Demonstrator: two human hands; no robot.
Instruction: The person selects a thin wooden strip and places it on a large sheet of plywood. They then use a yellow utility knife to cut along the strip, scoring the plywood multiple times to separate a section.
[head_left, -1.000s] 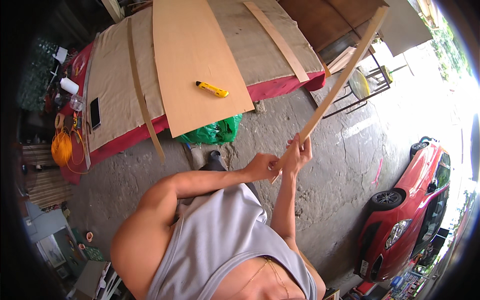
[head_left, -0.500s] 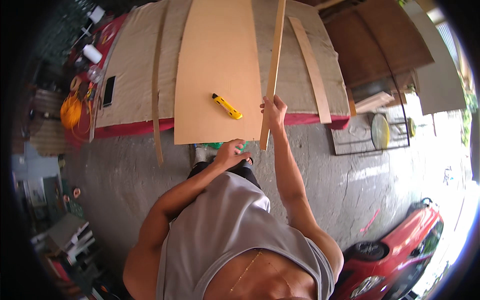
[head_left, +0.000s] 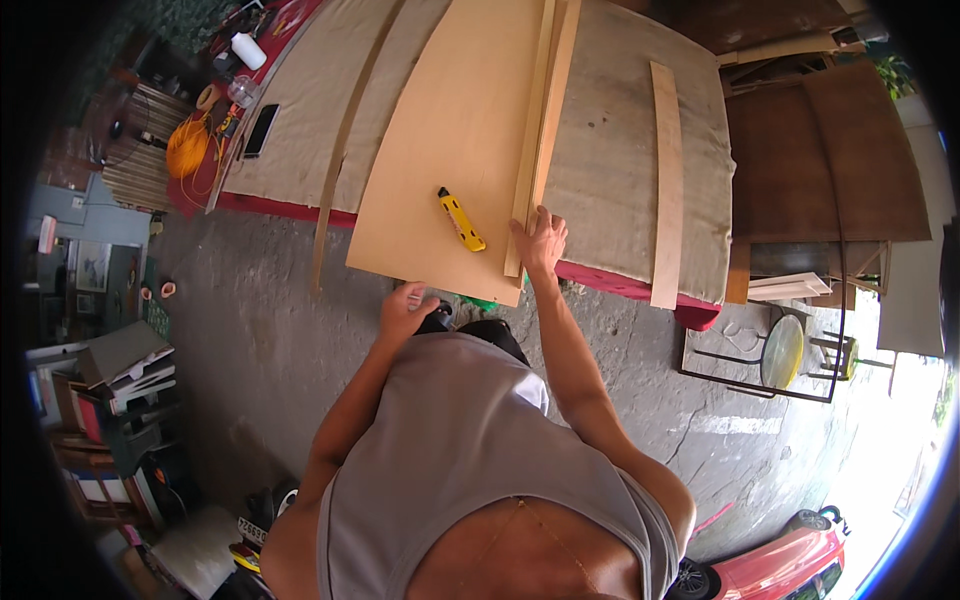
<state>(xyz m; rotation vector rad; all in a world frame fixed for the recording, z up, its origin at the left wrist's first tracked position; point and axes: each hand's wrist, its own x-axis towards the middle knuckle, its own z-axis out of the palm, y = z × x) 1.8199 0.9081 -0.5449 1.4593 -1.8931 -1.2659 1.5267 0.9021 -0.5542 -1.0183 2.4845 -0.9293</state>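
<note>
A long narrow wooden strip (head_left: pixel 531 140) lies lengthwise on a thin plywood sheet (head_left: pixel 440 120), close to the sheet's right edge. My right hand (head_left: pixel 541 240) grips the strip near its near end, thumb on the left side and fingers over the right. Just off the sheet's near edge is my left hand (head_left: pixel 406 308), its thumb apart from loosely bent fingers; it holds nothing visible. A yellow utility knife (head_left: pixel 461 219) rests on the plywood to the left of the strip.
A cloth-covered table (head_left: pixel 610 170) supports the sheet. Thin wood strips lie left (head_left: pixel 350 130) and right (head_left: pixel 667 180) of it. A phone (head_left: pixel 261 131) and orange cord (head_left: pixel 187 148) sit at the left. A round stool (head_left: pixel 782 352) and red car (head_left: pixel 780 570) stand right.
My right hand has brought the strip from beyond the sheet's right edge onto the plywood. My left hand has shifted left along the near edge. The view has turned.
</note>
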